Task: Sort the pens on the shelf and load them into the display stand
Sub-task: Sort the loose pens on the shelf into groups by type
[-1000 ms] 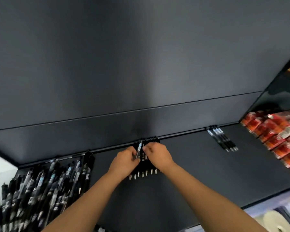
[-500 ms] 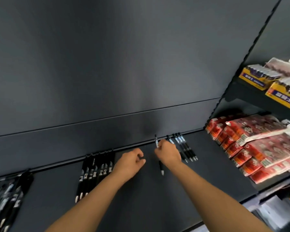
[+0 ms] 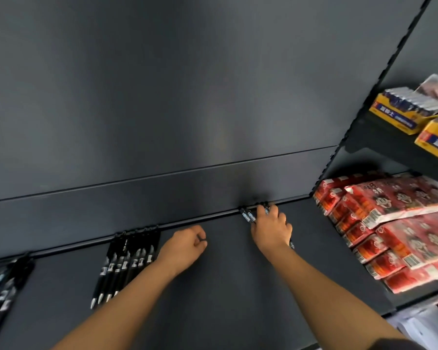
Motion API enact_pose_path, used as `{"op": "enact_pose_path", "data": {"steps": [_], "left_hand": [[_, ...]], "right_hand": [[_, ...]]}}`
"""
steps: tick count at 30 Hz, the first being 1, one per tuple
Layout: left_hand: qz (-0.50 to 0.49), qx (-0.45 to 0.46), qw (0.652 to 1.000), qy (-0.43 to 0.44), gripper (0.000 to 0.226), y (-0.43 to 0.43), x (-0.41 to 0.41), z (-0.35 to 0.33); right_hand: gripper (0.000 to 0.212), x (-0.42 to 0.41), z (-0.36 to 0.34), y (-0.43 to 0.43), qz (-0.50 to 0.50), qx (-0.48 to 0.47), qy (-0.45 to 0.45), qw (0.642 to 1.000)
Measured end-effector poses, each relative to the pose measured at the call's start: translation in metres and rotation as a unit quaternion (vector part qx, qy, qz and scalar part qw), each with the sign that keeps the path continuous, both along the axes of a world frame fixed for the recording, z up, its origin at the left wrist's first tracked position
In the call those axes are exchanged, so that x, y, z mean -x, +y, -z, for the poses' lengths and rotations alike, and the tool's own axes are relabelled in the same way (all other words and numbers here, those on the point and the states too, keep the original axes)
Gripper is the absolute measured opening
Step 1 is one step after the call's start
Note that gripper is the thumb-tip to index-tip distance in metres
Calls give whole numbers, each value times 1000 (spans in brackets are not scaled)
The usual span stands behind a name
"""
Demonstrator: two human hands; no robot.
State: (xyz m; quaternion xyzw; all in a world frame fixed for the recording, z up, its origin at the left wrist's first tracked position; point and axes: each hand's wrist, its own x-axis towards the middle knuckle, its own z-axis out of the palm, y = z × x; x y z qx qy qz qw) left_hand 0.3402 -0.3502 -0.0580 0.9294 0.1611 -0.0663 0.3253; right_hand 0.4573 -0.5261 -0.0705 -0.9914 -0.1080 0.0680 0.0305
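Note:
My right hand (image 3: 271,228) lies over a small group of black pens with blue labels (image 3: 247,215) at the back edge of the dark shelf (image 3: 225,286). Its fingers are spread across them and hide most of the group. My left hand (image 3: 185,245) rests on the shelf in a curled fist with nothing in it, just right of a tidy row of black pens (image 3: 127,263) whose tips point toward me. A loose pile of more pens (image 3: 0,286) lies at the far left. No display stand is in view.
Red snack packets (image 3: 390,223) are stacked at the right end of the shelf. Yellow boxes (image 3: 410,114) sit on a higher shelf above them. A dark back panel (image 3: 162,97) rises behind the shelf.
My right hand carried one pen from the middle row rightward and now rests on the blue-labelled group. My left hand left the row and curled up. The view swung to the right.

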Motion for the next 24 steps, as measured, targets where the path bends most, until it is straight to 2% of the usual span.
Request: {"op": "enact_pose_path", "data": {"steps": [9, 15, 24], "left_hand": [[14, 9, 1000, -2, 11, -5, 3, -4], [-5, -16, 1000, -15, 13, 29, 43, -14], [-36, -148, 988, -14, 12, 120, 144, -36]], "right_hand": [[38, 0, -1, -6, -23, 12, -3, 1000], [35, 42, -15, 50, -142, -65, -32, 987], [33, 143, -37, 164, -302, -128, -28, 944]]}}
